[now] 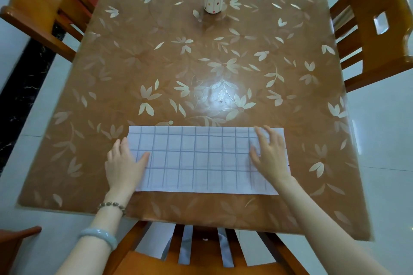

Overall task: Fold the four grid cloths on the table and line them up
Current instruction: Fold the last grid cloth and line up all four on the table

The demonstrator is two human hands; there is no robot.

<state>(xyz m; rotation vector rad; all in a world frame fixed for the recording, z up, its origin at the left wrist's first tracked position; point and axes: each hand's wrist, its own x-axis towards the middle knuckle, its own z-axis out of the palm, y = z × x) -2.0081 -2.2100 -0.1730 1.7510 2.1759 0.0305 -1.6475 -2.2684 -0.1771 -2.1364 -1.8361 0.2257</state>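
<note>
Nearest me, a chair back stands just this side of the grid cloth, a long flat strip on the table — my left hand lies flat on its left end, my right hand, fingers spread, on its right.

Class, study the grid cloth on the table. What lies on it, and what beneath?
On the grid cloth rest the left hand and right hand, fingers flat, one at each end. Beneath lies the floral table cover; that patch and any folded layers are hidden.
</note>
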